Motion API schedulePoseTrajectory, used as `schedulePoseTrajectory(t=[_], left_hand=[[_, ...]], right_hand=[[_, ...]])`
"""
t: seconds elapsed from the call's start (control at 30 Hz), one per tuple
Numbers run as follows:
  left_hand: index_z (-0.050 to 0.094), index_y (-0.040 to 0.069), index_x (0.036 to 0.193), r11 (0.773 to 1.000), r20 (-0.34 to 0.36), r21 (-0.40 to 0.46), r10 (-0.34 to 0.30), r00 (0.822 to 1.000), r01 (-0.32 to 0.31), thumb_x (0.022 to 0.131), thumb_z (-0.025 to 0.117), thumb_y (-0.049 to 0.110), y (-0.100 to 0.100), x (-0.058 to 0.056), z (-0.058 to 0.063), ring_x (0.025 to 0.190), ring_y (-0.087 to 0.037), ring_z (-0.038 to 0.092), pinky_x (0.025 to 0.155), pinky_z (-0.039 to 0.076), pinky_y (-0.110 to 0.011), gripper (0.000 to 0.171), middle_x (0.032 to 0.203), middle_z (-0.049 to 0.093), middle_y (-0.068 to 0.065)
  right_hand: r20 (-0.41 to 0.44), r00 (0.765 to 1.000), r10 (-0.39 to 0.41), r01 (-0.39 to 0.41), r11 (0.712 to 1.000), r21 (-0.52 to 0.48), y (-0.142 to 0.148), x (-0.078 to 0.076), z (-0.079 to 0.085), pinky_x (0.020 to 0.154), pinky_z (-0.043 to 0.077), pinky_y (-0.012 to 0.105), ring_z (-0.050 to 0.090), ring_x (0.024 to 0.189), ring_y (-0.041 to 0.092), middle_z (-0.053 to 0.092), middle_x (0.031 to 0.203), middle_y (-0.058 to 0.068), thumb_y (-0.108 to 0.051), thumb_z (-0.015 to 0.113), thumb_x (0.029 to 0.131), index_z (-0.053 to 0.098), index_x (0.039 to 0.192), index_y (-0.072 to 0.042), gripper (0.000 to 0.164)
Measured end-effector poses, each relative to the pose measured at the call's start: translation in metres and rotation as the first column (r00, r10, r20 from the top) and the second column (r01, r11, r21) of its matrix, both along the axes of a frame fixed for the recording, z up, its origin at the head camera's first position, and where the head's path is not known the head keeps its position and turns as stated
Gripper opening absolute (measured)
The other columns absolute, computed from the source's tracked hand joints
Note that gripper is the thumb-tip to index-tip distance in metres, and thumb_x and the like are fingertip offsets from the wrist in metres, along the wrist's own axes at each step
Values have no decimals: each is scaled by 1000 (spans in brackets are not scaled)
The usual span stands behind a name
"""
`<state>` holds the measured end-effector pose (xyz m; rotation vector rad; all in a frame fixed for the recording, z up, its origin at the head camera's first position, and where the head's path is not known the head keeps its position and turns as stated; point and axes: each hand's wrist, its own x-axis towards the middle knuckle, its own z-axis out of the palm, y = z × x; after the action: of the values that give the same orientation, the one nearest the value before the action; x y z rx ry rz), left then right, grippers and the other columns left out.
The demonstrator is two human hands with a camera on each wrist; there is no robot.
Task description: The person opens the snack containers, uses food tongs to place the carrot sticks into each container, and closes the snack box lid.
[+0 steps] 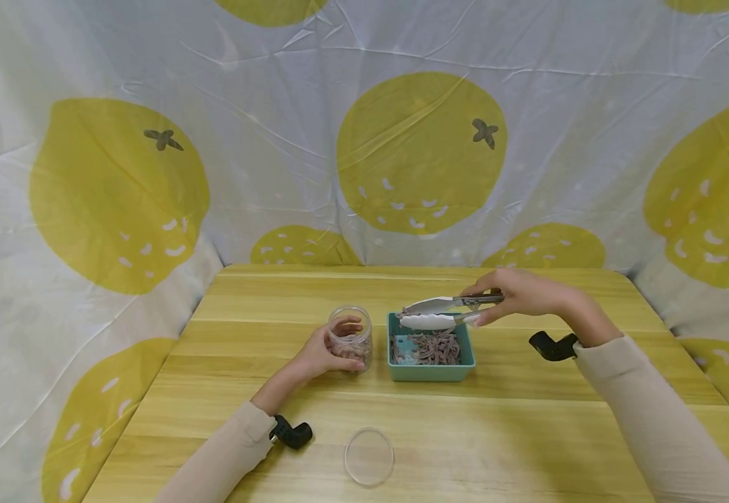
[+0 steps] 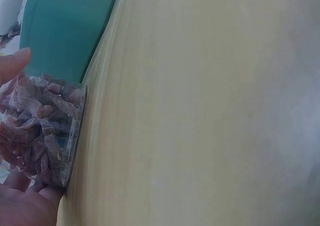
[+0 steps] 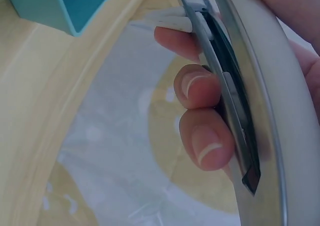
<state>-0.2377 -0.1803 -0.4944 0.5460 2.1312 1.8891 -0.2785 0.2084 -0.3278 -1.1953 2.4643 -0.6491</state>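
Observation:
My left hand (image 1: pixel 314 358) grips a clear round jar (image 1: pixel 364 360) standing on the table, thumb on the near side and fingers around the far side. Brownish-pink dried strips (image 2: pixel 37 126) fill its lower part in the left wrist view. My right hand (image 1: pixel 524 293) holds metal tongs (image 3: pixel 210 51) with pale tips, their arms between thumb and fingers. The tong tips hang over the teal tray (image 1: pixel 432 374), right of the jar, with a bit of strip at their left end. More strips (image 1: pixel 441 349) lie in the tray, mostly on its right side.
A clear round lid (image 1: pixel 369 482) lies on the wooden table (image 1: pixel 289 300) near the front. Behind and at the sides hangs a white cloth (image 1: pixel 264 140) printed with yellow fruit. Black wrist mounts (image 1: pixel 294 433) stick out from both sleeves.

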Motion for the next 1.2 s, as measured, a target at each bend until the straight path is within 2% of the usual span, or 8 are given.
schedulePoseTrajectory(t=[0.23, 0.33, 0.4, 0.57, 0.77, 0.97, 1.1, 1.2], left_hand=[[48, 7, 143, 1000, -1, -4, 0, 1000, 0, 72, 86, -7, 0, -1, -1, 132, -31, 48, 99, 46, -25, 82, 140, 54, -17], [48, 7, 143, 1000, 6, 1, -14, 1000, 14, 72, 86, -7, 0, -1, -1, 131, -32, 49, 98, 47, -26, 81, 141, 53, -18], [47, 7, 143, 1000, 7, 6, -23, 1000, 23, 74, 85, -6, 0, -1, -1, 131, -32, 49, 98, 47, -26, 80, 142, 53, -18], [49, 8, 142, 1000, 2, -2, 2, 1000, -2, 73, 86, -4, -1, 0, -1, 132, -31, 49, 98, 46, -25, 80, 140, 54, -17], [49, 8, 142, 1000, -2, 5, -4, 1000, 4, 73, 87, -5, 1, 0, -2, 132, -32, 48, 98, 46, -24, 80, 140, 55, -18], [48, 6, 143, 1000, -6, 6, -4, 1000, 4, 73, 86, -6, 0, 1, -1, 131, -33, 49, 97, 47, -23, 81, 140, 54, -18], [45, 5, 145, 1000, 6, -20, -6, 1000, 6, 75, 86, -2, -1, 1, 0, 128, -30, 52, 94, 48, -23, 82, 140, 55, -17], [43, 7, 147, 999, 26, -42, -3, 1000, 4, 76, 87, 3, -2, 2, 0, 124, -25, 55, 93, 49, -24, 83, 141, 56, -14]], right_hand=[[-4, 999, 39, -39, 998, -42, -1, -4, 12, 70, 48, 30, 59, 79, 12, 69, 120, 10, -29, 76, 89, 62, 132, 2, 55], [-18, 999, 49, -50, 997, -52, -4, -5, 19, 60, 39, 28, 39, 60, 5, 70, 104, 1, -29, 77, 89, 62, 132, 2, 55], [-19, 999, 47, -47, 998, -50, -7, -6, 24, 56, 34, 28, 26, 56, 5, 65, 89, -4, -29, 77, 88, 62, 133, 2, 57], [-22, 999, 38, -38, 999, -36, -23, -9, 34, 56, 34, 29, 30, 55, 8, 55, 77, -3, -35, 77, 88, 61, 136, -3, 59], [-58, 997, 60, -62, 998, -20, -42, -10, 37, 55, 35, 29, 28, 52, 7, 68, 98, -2, -36, 78, 87, 62, 136, -7, 59], [-57, 993, 103, -104, 994, -16, -63, -13, 31, 53, 33, 27, 26, 48, 6, 61, 81, -6, -34, 77, 88, 63, 136, -9, 56], [-35, 989, 142, -143, 989, -32, -75, -15, 27, 53, 34, 28, 24, 47, 6, 71, 101, 2, -31, 78, 88, 64, 134, -7, 54], [-31, 988, 152, -153, 988, -30, -82, -15, 25, 55, 34, 28, 26, 49, 5, 69, 121, 6, -30, 79, 87, 65, 133, -8, 53]])
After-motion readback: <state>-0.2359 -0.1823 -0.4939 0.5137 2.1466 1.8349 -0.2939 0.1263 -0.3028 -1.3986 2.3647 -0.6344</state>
